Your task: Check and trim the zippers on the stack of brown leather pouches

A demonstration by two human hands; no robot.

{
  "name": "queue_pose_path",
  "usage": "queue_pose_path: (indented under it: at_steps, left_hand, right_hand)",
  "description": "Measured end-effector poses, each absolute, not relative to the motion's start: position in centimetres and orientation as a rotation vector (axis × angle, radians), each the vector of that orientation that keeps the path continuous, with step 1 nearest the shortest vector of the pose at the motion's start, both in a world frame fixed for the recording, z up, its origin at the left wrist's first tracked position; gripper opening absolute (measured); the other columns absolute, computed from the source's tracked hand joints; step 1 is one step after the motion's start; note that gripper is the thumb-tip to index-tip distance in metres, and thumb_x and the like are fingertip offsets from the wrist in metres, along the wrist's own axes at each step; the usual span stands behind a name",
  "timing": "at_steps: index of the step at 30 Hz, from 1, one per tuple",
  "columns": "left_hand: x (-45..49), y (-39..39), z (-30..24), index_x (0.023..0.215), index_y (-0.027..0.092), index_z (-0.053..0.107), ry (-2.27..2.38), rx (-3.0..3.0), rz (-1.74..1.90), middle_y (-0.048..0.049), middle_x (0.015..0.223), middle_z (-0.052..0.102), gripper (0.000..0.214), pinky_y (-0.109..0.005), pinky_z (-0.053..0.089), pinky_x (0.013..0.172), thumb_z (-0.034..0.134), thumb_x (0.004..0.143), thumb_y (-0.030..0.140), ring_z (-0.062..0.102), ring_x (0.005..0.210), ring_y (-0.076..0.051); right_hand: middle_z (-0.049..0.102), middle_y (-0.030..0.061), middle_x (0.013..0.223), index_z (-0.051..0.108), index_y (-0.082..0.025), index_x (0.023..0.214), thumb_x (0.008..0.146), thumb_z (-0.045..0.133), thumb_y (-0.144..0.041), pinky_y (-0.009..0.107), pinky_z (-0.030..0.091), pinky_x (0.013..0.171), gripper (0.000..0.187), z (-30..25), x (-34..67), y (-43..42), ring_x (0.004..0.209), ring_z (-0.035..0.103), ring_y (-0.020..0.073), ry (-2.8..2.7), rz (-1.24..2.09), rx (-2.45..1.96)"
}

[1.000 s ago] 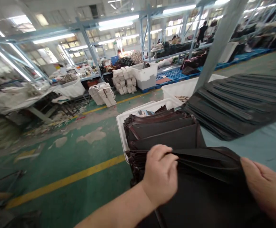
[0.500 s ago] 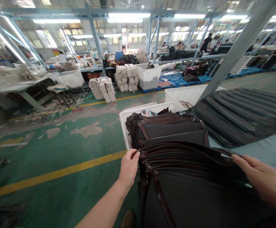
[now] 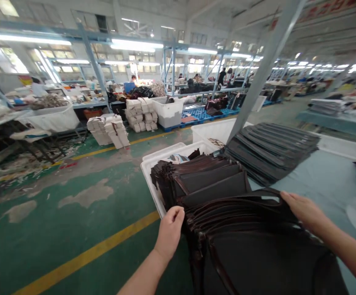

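Note:
A pile of black sheet-like pieces with glossy dark brown edging and straps (image 3: 257, 258) fills the lower right of the head view, the pieces fanned one behind another. My left hand (image 3: 170, 229) is closed in a pinch at the left corner of the rearmost black piece (image 3: 242, 199). At its right corner, my right hand (image 3: 302, 211) has thumb and fingers closed on the edge, which bows up and leaves a gap below. Behind it leans another bunch of similar dark pieces (image 3: 217, 184).
White plastic bins (image 3: 149, 172) stand behind the pile. Flat dark panels (image 3: 276, 149) lie overlapped on the pale blue table (image 3: 328, 180), beside a slanting metal post (image 3: 267, 61). Bundled white stacks (image 3: 110, 131) rest on the green floor (image 3: 82, 229). People sit farther back.
The view has swung right and tilted up. Both hands stay at the rear piece's corners; its right side now bows higher, with a wider gap beneath.

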State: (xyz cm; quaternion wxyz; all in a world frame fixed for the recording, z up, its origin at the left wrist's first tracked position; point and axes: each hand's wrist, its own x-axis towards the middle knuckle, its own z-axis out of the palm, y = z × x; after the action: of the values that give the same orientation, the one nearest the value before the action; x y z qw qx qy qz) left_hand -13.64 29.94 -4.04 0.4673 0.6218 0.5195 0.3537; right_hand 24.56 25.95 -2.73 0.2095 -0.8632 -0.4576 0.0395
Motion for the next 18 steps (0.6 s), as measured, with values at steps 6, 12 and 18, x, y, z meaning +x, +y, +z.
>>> queue_pose_path:
  at_steps: [6,12,18]
  left_hand:
    - [-11.1,35.6,-3.8,0.092,0.014,0.060,1.425,2.056,0.903,-0.0095,0.102,0.058,0.034,-0.038,0.033,0.095,0.042,0.078,0.039,0.049,0.100,-0.022]
    - [-7.1,36.4,-4.3,0.098,0.014,0.061,1.557,2.448,0.546,-0.0095,0.098,0.061,0.034,-0.040,0.040,0.089,0.041,0.079,0.033,0.053,0.094,-0.024]
    - [-4.1,36.1,-3.6,0.096,0.017,0.063,1.629,2.585,0.310,-0.0088,0.098,0.061,0.032,-0.040,0.041,0.085,0.037,0.082,0.030,0.053,0.092,-0.023]
  right_hand:
    - [0.064,0.0048,0.080,0.057,-0.016,0.104,0.070,0.051,-0.027,0.022,0.040,0.064,0.036,0.0,25.5,32.2,0.074,0.057,0.0164,-1.240,0.407,-2.335]
    - [0.061,0.0035,0.064,0.063,-0.015,0.066,0.059,0.054,-0.012,0.022,0.037,0.059,0.012,-1.9,29.4,40.2,0.071,0.055,0.0177,-1.224,0.579,-2.204]
    - [0.051,0.0020,0.049,0.059,-0.012,0.060,0.059,0.053,-0.016,0.024,0.032,0.047,0.007,-4.9,30.8,41.4,0.050,0.048,0.0143,-1.038,0.854,-2.067]
